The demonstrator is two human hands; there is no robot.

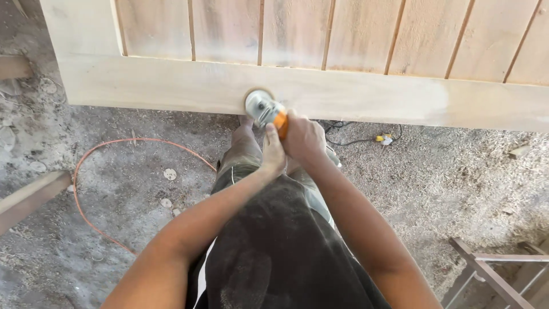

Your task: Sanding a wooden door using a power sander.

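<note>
A pale wooden door panel [343,91] with vertical boards lies raised above the ground across the top of the view. An orange and grey angle grinder [264,110] has its disc pressed on the panel's broad bottom rail. My right hand [304,139] grips the orange body from behind. My left hand [273,153] clasps the same tool just beside it, thumb up along the body. Both forearms reach forward over my dark trousers.
An orange power cable [108,150] loops over the dusty, sawdust-strewn ground at left. A dark cord with a yellow plug [384,138] lies under the panel. Timber lengths [31,197] sit at left, and a wooden frame [497,269] stands at the lower right.
</note>
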